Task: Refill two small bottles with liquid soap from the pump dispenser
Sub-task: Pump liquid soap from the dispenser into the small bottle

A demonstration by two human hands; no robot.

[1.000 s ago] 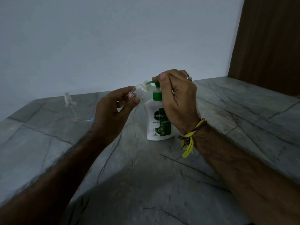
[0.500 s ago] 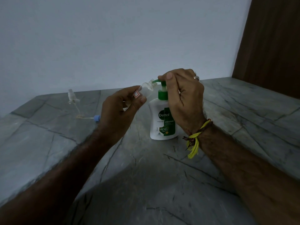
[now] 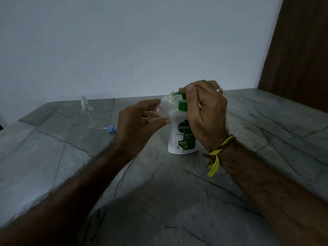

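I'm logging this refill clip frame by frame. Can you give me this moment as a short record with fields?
surface: grey stone counter
dispenser: white soap dispenser, upright, green pump
left hand: holds small clear bottle tilted, mouth at the pump spout
right hand: grip on the pump head, thumb on top
set aside: spray top standing on the counter; blue cap lying nearer the left arm
fill level: cannot tell
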